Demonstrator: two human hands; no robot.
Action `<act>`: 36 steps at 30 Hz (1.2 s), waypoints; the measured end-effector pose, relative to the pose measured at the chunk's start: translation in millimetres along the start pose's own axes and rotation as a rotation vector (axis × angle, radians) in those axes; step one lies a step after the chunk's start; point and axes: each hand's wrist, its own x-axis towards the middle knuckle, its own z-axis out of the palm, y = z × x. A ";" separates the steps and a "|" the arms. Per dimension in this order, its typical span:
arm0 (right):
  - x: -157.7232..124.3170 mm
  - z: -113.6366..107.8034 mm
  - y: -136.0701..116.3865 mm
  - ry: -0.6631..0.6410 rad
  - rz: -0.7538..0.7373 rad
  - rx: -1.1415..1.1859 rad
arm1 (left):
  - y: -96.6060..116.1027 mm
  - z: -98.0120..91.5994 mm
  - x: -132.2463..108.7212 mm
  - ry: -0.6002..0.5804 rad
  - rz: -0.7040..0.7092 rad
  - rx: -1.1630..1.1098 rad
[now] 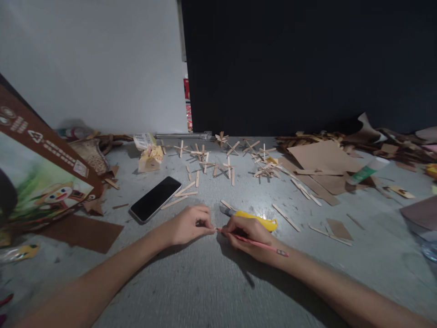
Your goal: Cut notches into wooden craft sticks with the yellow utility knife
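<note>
My right hand point(247, 234) is closed around a slim pink pencil point(262, 244), its tip pointing left at the fingers of my other hand. In a pinch just left of that tip, my left hand point(193, 223) has finger and thumb together; a tiny pale bit shows there, too small to name. Right behind my right hand lies a yellow utility knife point(256, 219). A short wooden stick point(227, 204) rests by the knife's grey end. Farther back stand and lie several craft sticks point(229, 168), many joined into crosses.
A black phone point(156, 199) lies left of centre. A printed bag point(48, 173) stands at the left over a cardboard sheet point(87, 231). Cardboard pieces point(317, 159) and a green-and-white glue stick point(370, 171) lie right. A black panel point(307, 68) and a white one point(92, 64) bound the back.
</note>
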 end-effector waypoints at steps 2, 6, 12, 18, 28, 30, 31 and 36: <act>0.3 0.6 0.9 0.011 -0.009 0.001 | 1.0 -0.3 0.1 -0.004 -0.006 0.005; 0.4 1.1 1.9 0.014 0.003 0.032 | 2.7 -0.3 0.8 0.000 0.013 -0.001; -1.0 1.1 3.0 0.020 -0.003 0.017 | 0.9 1.5 0.8 0.012 0.013 -0.015; 0.1 -1.0 -2.6 -0.012 -0.025 0.008 | -0.2 1.5 0.1 0.015 0.018 -0.001; -0.7 -3.2 -6.2 -0.009 -0.008 -0.028 | -2.6 3.6 -0.7 0.030 -0.007 -0.011; -0.6 -2.7 -5.6 0.002 -0.022 -0.031 | -1.5 3.3 -0.6 0.030 -0.007 -0.011; -0.4 -2.1 -4.9 0.005 -0.035 -0.035 | -0.9 3.1 -0.6 0.029 -0.008 -0.009; 0.3 0.6 -0.4 0.005 -0.073 -0.041 | -0.2 2.2 -0.1 0.021 -0.020 0.000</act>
